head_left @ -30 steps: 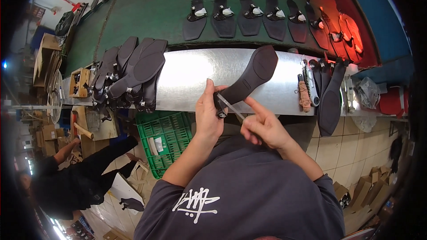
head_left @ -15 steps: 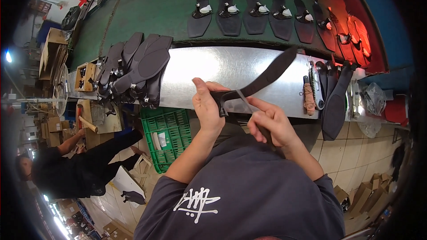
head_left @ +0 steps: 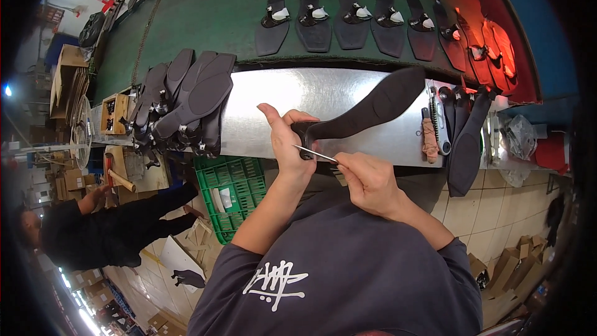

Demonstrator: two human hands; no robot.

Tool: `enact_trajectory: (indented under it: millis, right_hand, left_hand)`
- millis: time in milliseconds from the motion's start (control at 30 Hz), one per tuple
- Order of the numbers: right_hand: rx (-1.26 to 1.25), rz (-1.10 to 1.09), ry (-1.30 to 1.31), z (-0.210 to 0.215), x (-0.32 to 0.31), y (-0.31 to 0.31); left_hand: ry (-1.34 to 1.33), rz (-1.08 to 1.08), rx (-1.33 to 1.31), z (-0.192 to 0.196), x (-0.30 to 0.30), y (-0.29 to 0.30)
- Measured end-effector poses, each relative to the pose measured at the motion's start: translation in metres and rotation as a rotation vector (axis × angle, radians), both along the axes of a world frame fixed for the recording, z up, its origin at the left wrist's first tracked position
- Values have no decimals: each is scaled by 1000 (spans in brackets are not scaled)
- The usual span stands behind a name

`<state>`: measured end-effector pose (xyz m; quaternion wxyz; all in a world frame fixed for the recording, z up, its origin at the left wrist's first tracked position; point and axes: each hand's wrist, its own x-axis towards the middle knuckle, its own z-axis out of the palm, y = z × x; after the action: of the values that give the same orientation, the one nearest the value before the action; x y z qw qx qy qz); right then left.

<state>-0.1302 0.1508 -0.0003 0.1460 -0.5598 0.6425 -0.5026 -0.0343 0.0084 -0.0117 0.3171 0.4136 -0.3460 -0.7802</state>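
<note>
My left hand [head_left: 290, 152] is wrapped round the heel end of a black heeled shoe sole [head_left: 380, 99], thumb sticking up. The long forepart of the sole points up and to the right over the metal worktop. In my right hand [head_left: 373, 182] is a thin metal tool [head_left: 321, 155], pinched in closed fingers; its handle is hidden in the grip. The tool's shaft crosses the lower part of the heel [head_left: 306, 148], with its tip by my left palm. Whether the tip touches the heel, I cannot tell.
Dark soles [head_left: 198, 96] lie piled on the worktop's left side. Several soles with straps [head_left: 311, 25] stand in a row on the green belt [head_left: 205, 9]. At right are a utility knife [head_left: 441, 126] and a wrapped tool [head_left: 429, 137]. A green crate [head_left: 231, 193] sits below; a co-worker [head_left: 99, 230] is at left.
My right hand has turned over, swinging the tool from the sole's underside to the lower heel. The sole has tilted slightly, showing more of its broad face.
</note>
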Motion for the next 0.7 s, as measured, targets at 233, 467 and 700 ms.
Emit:
enact_trajectory:
  millis: [233,467,700]
  right_hand:
    - [36,107,58,-1,6,2]
    - [65,-92,-33,9,-8,-6]
    - [113,-115,39,4,-8,-5]
  left_hand:
    - [215,-10,531,5,-14,-13]
    - [459,-84,730,-2,-19,3]
    - [213,-111,171,2,-18,0]
